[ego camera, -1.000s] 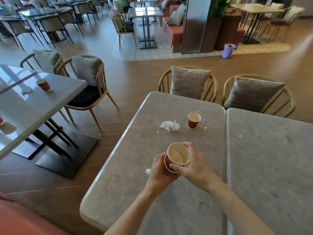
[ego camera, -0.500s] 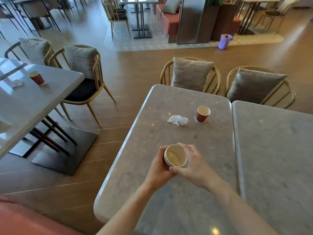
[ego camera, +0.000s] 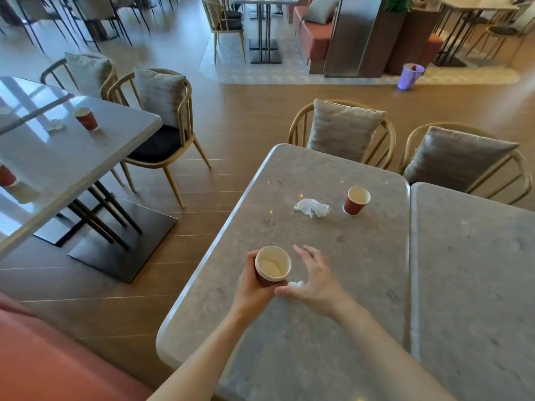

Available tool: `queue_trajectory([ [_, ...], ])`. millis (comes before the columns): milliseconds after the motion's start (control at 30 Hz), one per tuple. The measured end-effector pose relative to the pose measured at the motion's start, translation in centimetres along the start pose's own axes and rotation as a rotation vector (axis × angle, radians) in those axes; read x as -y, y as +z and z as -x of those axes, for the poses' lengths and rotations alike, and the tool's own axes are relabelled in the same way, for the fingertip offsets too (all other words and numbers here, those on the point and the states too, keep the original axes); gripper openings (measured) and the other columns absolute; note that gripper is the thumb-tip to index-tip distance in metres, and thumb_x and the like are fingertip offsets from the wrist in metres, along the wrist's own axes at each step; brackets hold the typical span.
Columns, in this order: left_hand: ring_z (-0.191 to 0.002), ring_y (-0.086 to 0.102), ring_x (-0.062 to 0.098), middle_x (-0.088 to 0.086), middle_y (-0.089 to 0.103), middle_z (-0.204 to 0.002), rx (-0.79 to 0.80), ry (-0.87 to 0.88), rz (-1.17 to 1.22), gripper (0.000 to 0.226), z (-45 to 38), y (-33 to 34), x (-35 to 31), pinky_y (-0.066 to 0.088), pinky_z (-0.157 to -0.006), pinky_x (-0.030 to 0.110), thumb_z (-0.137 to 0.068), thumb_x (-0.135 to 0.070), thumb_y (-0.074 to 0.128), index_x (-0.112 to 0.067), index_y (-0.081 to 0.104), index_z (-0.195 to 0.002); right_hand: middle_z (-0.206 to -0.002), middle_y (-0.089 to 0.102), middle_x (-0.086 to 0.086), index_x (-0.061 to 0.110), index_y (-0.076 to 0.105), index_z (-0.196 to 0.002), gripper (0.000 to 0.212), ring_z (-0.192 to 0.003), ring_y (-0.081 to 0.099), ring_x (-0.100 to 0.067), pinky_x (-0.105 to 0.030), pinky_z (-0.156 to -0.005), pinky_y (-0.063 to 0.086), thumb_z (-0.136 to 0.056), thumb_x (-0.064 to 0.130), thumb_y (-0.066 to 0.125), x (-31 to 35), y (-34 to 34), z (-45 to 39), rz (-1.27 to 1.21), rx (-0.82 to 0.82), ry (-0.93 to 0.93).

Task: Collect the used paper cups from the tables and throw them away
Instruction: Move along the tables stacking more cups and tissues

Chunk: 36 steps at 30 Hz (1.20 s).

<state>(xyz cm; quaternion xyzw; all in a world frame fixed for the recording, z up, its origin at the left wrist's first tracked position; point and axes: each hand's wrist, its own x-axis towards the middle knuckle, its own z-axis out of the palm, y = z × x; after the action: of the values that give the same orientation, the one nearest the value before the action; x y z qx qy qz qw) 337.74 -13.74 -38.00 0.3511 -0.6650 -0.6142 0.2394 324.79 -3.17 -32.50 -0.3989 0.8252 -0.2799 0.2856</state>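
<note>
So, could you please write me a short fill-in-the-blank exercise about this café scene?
1. The left hand grips a stack of paper cups, while the right hand holds ____.
2. On the near table, a crumpled napkin lies to the ____ of the standing red cup.
3. The bin on the far floor is ____ in colour.

Missing words: nothing; left; purple

Warm wood-plank floor (ego camera: 254, 117) spreads through a café. Two grey stone tabletops (ego camera: 327, 250) sit edge to edge, two cushioned wooden chairs (ego camera: 344, 131) at their far edges. A glossy table (ego camera: 66, 169) on black legs stands left, and a patterned carpet (ego camera: 289, 73) lies beyond under an orange sofa (ego camera: 314, 39)
</note>
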Motion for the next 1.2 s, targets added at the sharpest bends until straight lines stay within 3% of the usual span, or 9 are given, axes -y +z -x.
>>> queue_trajectory([
  [100,-0.107,0.058,0.017,-0.004,0.060,-0.111,-0.156,-0.044,-0.063,0.066,0.2,-1.5,0.1,0.047,-0.085,0.021,-0.062,-0.018,0.086,-0.043,0.045,-0.108,-0.147,0.035,-0.008,0.011,0.036,-0.149,0.084,-0.141,0.028,-0.023,-0.029,-0.115,0.022,-0.082,0.046,0.075,-3.0,1.8,-1.2,-0.013,-0.003,0.156],
  [200,-0.113,0.043,0.012,-0.030,0.053,-0.105,-0.225,-0.065,-0.314,0.065,0.1,-3.1,-0.3,0.031,-0.098,0.034,-0.058,-0.040,0.079,-0.051,0.038,-0.107,-0.139,0.040,-0.011,0.010,0.038,-0.146,0.072,-0.135,0.035,-0.027,-0.028,-0.109,0.028,-0.086,0.031,0.072,-5.6,3.8,-1.8,0.087,0.087,0.222],
  [267,-0.115,0.038,0.011,-0.032,0.054,-0.104,-0.248,-0.095,-0.354,0.064,0.1,-3.7,-0.3,0.027,-0.102,0.036,-0.057,-0.043,0.076,-0.050,0.038,-0.109,-0.134,0.041,-0.010,0.013,0.039,-0.145,0.067,-0.130,0.040,-0.029,-0.029,-0.106,0.033,-0.086,0.024,0.069,-6.4,5.0,-2.3,0.135,0.135,0.223],
  [467,-0.113,0.035,0.008,-0.028,0.052,-0.110,-0.260,-0.143,-0.417,0.064,1.7,-5.2,1.4,0.032,-0.104,0.041,-0.058,-0.047,0.079,-0.051,0.045,-0.112,-0.122,0.036,-0.004,0.028,0.039,-0.147,0.063,-0.107,0.059,-0.027,-0.033,-0.099,0.045,-0.090,0.018,0.065,-6.8,7.7,-3.5,0.204,0.343,0.121],
  [633,-0.119,0.040,0.012,-0.027,0.052,-0.116,-0.239,-0.149,-0.419,0.065,2.8,-5.9,2.6,0.035,-0.107,0.048,-0.061,-0.040,0.082,-0.044,0.052,-0.118,-0.117,0.050,-0.011,0.014,0.052,-0.124,0.031,-0.105,0.060,-0.033,-0.033,-0.087,0.046,-0.094,0.017,0.059,-7.8,9.3,-3.2,0.235,0.301,0.131],
  [767,-0.119,0.043,0.016,-0.018,0.058,-0.117,-0.211,-0.150,-0.361,0.065,2.7,-5.6,2.6,0.041,-0.102,0.042,-0.063,-0.030,0.085,-0.043,0.053,-0.118,-0.093,0.067,-0.013,0.016,0.055,-0.100,0.004,-0.079,0.067,-0.030,-0.033,-0.069,0.050,-0.097,0.017,0.055,-8.4,8.3,-3.4,0.120,0.244,0.161],
  [933,-0.114,0.054,0.003,-0.008,0.062,-0.114,-0.195,-0.129,-0.224,0.068,1.9,-4.6,2.5,0.047,-0.087,0.016,-0.066,-0.012,0.090,-0.032,0.056,-0.122,-0.053,0.058,0.005,0.017,0.064,-0.076,0.016,-0.039,0.057,-0.019,-0.023,-0.044,0.046,-0.091,0.018,0.067,-5.4,4.4,-4.6,-0.113,0.017,0.110],
  [1067,-0.109,0.062,0.015,-0.003,0.067,-0.111,-0.192,-0.097,-0.228,0.065,1.5,-2.9,2.6,0.054,-0.091,0.039,-0.065,-0.008,0.089,-0.027,0.059,-0.120,-0.047,0.060,0.008,0.020,0.064,-0.068,0.022,-0.034,0.056,-0.009,-0.020,-0.040,0.045,-0.085,0.027,0.075,-1.2,0.9,-4.5,-0.258,-0.062,-0.101],
  [1200,-0.112,0.063,0.027,-0.002,0.068,-0.116,-0.133,-0.051,-0.242,0.067,1.2,-1.0,2.2,0.050,-0.095,0.057,-0.065,-0.012,0.085,-0.038,0.058,-0.121,-0.064,0.064,0.009,0.021,0.066,-0.074,0.021,-0.058,0.060,-0.005,-0.024,-0.059,0.048,-0.085,0.038,0.071,2.0,0.0,-3.6,-0.038,0.022,-0.294],
])
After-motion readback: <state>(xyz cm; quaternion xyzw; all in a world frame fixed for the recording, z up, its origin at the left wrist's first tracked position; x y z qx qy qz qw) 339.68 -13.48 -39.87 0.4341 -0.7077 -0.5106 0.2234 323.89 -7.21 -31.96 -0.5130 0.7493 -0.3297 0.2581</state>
